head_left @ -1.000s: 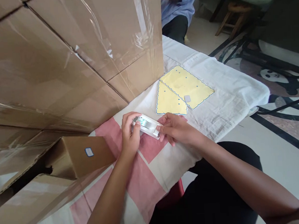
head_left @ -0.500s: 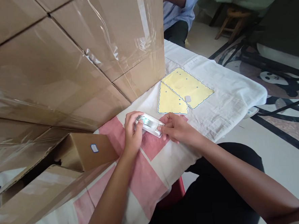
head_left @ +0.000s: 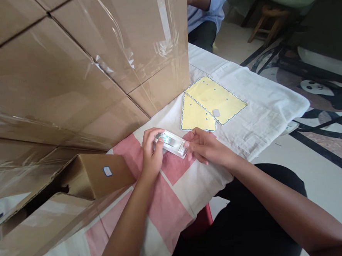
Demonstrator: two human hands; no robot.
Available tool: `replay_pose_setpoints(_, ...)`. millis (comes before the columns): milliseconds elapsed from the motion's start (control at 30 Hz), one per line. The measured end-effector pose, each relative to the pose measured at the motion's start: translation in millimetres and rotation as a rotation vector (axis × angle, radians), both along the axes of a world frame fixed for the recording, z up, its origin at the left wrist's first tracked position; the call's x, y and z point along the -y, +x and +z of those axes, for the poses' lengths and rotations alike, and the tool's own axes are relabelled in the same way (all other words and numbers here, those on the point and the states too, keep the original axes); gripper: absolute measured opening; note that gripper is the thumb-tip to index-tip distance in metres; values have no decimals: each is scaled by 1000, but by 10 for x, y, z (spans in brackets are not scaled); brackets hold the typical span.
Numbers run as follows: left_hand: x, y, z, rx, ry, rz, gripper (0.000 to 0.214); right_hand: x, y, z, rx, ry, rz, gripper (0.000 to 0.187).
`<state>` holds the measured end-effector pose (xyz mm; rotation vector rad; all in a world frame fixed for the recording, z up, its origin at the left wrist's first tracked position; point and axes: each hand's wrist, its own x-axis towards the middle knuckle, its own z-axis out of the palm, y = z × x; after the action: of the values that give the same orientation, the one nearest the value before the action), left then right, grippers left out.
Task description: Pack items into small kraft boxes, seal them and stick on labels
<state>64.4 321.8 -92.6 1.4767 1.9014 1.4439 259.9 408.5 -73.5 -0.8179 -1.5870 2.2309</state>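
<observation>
A slim white plastic case (head_left: pixel 174 144) with a shiny silvery-green strip and a small slot near its right end is held low over the cloth. My left hand (head_left: pixel 152 150) is closed round its left end, thumb on top and fingers along the far side. At the right end, my right hand (head_left: pixel 205 146) has its thumb and forefinger closed on the edge, the other fingers curled below. Whether a smaller piece is between those fingertips is hidden. Just beyond the hands lie two yellow scallop-edged sheets (head_left: pixel 215 98), with a small grey piece (head_left: pixel 215 113) on them.
Stacked, taped cardboard boxes (head_left: pixel 97 66) rise at the left and back. An open carton (head_left: pixel 104 176) sits beside my left forearm. A pink-and-white cloth (head_left: pixel 171 199) covers the table. Behind the boxes sits another person (head_left: pixel 204 16); a wooden stool (head_left: pixel 268 21) stands farther back.
My right thumb has shifted slightly right, toward the case's end, showing more of the slot. My left hand keeps its hold. The camera view has moved a little.
</observation>
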Motion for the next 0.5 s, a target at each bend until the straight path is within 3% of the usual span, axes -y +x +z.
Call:
replay_pose_setpoints(267,3,10,6,20,5,-2,21,-6,57,-16,-45,22,56,23)
replay_pose_setpoints(500,-9,-25,-28,-9,25,-4,21,7,30,-70,22,175,23,18)
